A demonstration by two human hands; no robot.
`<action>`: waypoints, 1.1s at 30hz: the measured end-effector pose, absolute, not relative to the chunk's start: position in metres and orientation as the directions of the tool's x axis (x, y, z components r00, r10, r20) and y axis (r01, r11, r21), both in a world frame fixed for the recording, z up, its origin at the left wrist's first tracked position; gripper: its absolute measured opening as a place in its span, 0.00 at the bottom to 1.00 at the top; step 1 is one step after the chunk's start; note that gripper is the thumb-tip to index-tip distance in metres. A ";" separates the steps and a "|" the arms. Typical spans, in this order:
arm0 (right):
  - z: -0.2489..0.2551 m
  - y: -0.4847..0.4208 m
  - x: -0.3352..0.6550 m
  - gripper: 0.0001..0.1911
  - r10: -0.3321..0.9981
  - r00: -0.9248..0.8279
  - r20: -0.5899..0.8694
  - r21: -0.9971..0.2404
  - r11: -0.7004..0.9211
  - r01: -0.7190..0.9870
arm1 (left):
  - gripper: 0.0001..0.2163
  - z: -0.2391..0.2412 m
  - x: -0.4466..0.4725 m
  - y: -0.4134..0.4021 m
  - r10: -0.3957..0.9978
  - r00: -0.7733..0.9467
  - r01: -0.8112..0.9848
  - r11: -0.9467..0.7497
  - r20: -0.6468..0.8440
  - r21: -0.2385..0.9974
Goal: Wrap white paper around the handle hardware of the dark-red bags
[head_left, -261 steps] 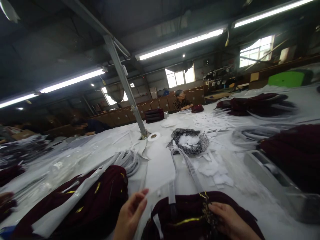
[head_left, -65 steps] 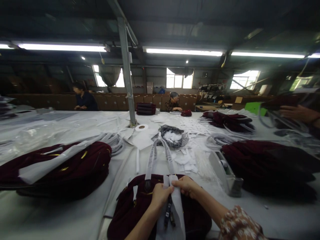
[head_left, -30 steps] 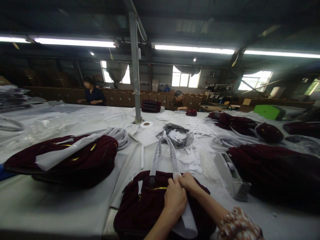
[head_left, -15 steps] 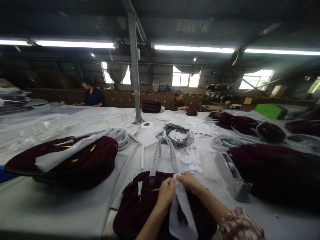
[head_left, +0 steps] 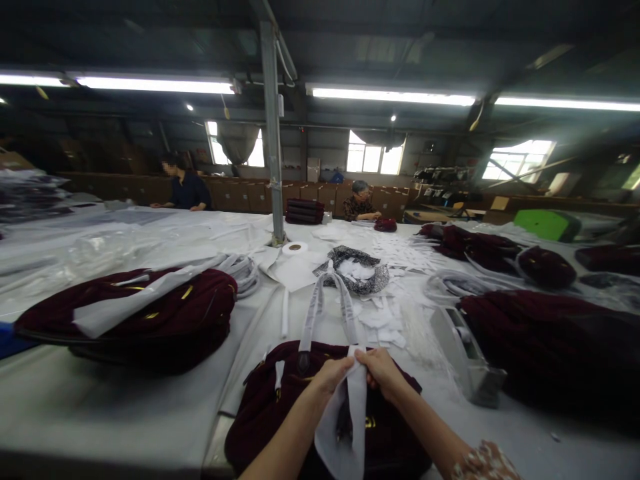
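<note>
A dark maroon bag (head_left: 280,413) lies on the white table (head_left: 100,413) right in front of me, its two wrapped handles (head_left: 325,313) stretched away from me. My left hand (head_left: 334,373) and my right hand (head_left: 383,370) meet above the bag's top edge. Both pinch the upper end of a white sheet of wrapping paper (head_left: 345,427), which hangs down over a dark strap piece on the bag. Gold-coloured hardware shows beside the sheet.
Stacks of maroon bags lie at the left (head_left: 135,320) and the right (head_left: 540,340). A tape dispenser (head_left: 465,360), paper scraps, a tape roll (head_left: 295,249) and a patterned cloth bundle (head_left: 357,270) lie ahead. A steel post (head_left: 273,133) rises from the table. Two people (head_left: 185,187) work at the far side.
My hands went from pressing on the bag's top to lifting the white sheet. The sheet now hangs lower and more open between them. The head view shifted slightly.
</note>
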State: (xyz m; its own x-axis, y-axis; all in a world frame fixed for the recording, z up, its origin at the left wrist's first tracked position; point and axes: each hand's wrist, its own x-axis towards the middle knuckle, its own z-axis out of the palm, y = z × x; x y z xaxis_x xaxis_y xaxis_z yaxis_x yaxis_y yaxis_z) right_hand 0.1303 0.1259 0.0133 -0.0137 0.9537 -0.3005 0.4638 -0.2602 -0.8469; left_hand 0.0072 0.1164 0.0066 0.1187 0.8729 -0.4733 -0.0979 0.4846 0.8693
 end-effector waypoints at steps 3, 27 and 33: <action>0.010 0.125 0.133 0.19 0.966 -0.014 -0.257 -0.830 -0.213 0.516 | 0.09 0.002 0.011 0.113 0.894 0.066 -0.116 0.447 -0.443 0.887; 0.069 0.105 0.320 0.20 0.789 0.557 0.259 -0.609 -0.315 0.728 | 0.12 -0.020 0.006 0.117 0.965 -0.005 0.302 0.252 -0.263 0.919; 0.063 0.090 0.395 0.22 0.782 0.611 0.127 -0.631 -0.411 0.658 | 0.18 -0.028 0.003 0.121 0.968 0.069 0.365 0.199 -0.240 0.910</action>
State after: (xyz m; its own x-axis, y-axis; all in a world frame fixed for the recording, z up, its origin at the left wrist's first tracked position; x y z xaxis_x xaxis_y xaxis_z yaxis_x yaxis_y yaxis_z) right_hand 0.3951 0.0900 0.0635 0.6105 0.7817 0.1271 0.6577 -0.4110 -0.6313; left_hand 0.0026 0.1212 -0.0282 0.0691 0.9684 -0.2398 0.3647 0.1992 0.9096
